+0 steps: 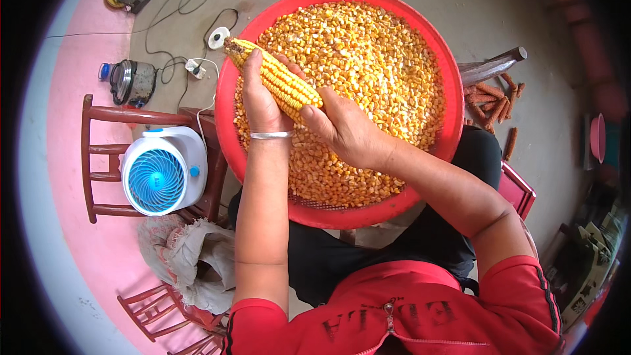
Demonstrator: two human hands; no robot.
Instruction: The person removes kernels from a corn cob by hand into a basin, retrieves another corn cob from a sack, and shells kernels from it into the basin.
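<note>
A yellow ear of corn lies slantwise in my left hand, which is wrapped around its middle with the thumb on top. Its dark tip points to the upper left. My right hand grips the lower right end, thumb and fingers pressed against the kernels. Rows of kernels cover all of the ear that shows; its underside is hidden. Below both hands sits a round red plastic basket with a mesh bottom, heaped with loose corn kernels.
Left of the basket, a white and blue fan stands on a wooden chair. Cords run to a power strip near an electric pot. A woven sack lies at lower left. Bare corncobs are piled on the right-hand floor.
</note>
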